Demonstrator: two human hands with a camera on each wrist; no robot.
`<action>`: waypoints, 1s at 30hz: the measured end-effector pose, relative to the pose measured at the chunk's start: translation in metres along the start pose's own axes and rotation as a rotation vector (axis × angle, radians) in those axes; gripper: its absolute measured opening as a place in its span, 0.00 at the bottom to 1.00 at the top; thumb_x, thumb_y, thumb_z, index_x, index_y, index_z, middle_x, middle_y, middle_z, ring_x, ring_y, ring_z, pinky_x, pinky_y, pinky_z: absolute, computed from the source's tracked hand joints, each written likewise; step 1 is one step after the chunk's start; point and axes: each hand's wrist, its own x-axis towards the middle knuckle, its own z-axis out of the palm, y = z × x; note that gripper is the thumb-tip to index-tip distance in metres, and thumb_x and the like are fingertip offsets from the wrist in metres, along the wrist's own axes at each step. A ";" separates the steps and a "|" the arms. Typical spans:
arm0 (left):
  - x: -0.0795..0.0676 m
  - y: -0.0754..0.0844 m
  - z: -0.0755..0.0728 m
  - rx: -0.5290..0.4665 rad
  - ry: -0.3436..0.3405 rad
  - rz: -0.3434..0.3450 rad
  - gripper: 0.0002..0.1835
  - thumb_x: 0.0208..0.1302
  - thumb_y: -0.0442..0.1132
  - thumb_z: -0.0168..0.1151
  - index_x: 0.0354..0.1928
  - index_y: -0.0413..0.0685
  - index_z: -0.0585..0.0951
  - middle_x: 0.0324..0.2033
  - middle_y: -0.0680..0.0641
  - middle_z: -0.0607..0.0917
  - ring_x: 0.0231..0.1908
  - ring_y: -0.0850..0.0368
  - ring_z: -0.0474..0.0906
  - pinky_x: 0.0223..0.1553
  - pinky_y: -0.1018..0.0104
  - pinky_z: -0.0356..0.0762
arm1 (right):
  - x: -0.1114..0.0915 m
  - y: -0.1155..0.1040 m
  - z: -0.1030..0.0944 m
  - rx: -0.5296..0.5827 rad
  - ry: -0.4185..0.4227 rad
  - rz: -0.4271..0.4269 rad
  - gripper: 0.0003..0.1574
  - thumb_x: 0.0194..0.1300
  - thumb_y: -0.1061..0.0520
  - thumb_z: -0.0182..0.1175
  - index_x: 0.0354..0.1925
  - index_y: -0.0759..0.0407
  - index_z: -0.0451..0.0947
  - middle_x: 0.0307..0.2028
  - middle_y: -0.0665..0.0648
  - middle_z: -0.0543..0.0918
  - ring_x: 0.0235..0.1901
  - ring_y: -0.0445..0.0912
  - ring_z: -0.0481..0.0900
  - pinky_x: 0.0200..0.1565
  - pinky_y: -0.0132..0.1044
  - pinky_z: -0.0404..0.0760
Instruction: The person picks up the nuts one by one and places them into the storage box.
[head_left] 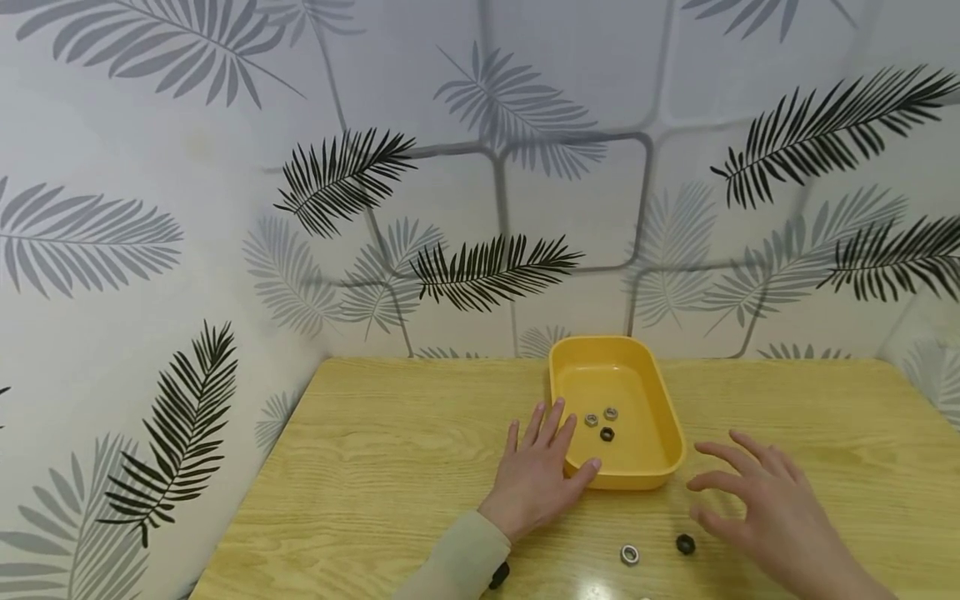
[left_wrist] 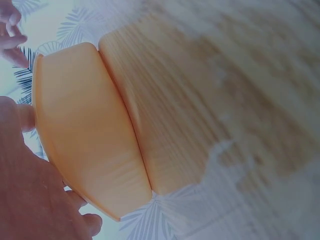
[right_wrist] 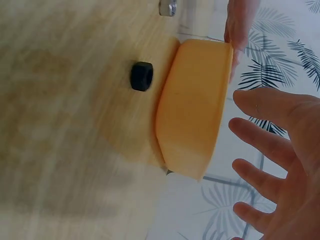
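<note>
A yellow plastic tray (head_left: 666,400) stands on the wooden table, with two silver nuts (head_left: 611,413) and one black nut (head_left: 607,434) lying inside. My left hand (head_left: 536,479) rests at the tray's left front rim, fingers spread and fairly straight; the left wrist view shows it along the tray's edge (left_wrist: 90,135). To the right of the tray, my right hand (head_left: 772,508) hovers over the table with loosely bent, parted fingers and nothing between them. Near it on the table lie a black nut (head_left: 686,544) and a silver nut (head_left: 629,554). The right wrist view also shows the black nut (right_wrist: 142,76).
A dark object (head_left: 499,575) shows partly beside the left sleeve (head_left: 457,558). Another small thing is cut off at the bottom edge of the head view. Behind the table (head_left: 390,433) rises a wall (head_left: 450,208) with a leaf pattern.
</note>
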 end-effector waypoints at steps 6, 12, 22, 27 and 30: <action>0.000 0.000 -0.001 0.007 -0.003 -0.001 0.42 0.69 0.73 0.27 0.78 0.58 0.55 0.77 0.56 0.43 0.76 0.54 0.36 0.71 0.42 0.40 | -0.009 0.005 0.009 -0.024 -0.030 -0.025 0.17 0.42 0.49 0.79 0.34 0.40 0.86 0.57 0.54 0.78 0.61 0.65 0.64 0.53 0.68 0.60; 0.000 -0.001 -0.001 0.002 0.000 -0.001 0.43 0.69 0.74 0.26 0.78 0.58 0.55 0.77 0.56 0.43 0.76 0.54 0.35 0.71 0.42 0.39 | -0.015 0.011 0.017 -0.031 -0.032 -0.058 0.19 0.40 0.49 0.80 0.34 0.40 0.86 0.54 0.53 0.80 0.60 0.64 0.66 0.52 0.65 0.62; -0.001 0.000 -0.002 0.006 0.004 0.004 0.43 0.69 0.74 0.26 0.78 0.58 0.56 0.77 0.56 0.43 0.76 0.54 0.36 0.71 0.42 0.40 | -0.019 0.010 0.025 0.009 -0.183 0.029 0.19 0.42 0.45 0.79 0.36 0.35 0.85 0.57 0.52 0.79 0.63 0.63 0.64 0.56 0.66 0.60; -0.001 0.000 -0.001 0.006 -0.005 0.000 0.43 0.69 0.74 0.26 0.78 0.58 0.55 0.77 0.56 0.43 0.76 0.54 0.35 0.71 0.42 0.39 | -0.021 0.008 0.031 -0.012 -0.204 0.007 0.18 0.42 0.41 0.78 0.34 0.30 0.83 0.56 0.52 0.80 0.62 0.63 0.66 0.57 0.64 0.61; -0.001 0.000 -0.001 0.001 -0.009 -0.002 0.43 0.69 0.74 0.27 0.78 0.58 0.55 0.77 0.56 0.43 0.76 0.55 0.35 0.71 0.42 0.39 | -0.022 0.008 0.034 -0.028 -0.188 -0.010 0.18 0.41 0.40 0.78 0.33 0.29 0.82 0.54 0.51 0.80 0.61 0.63 0.67 0.56 0.63 0.63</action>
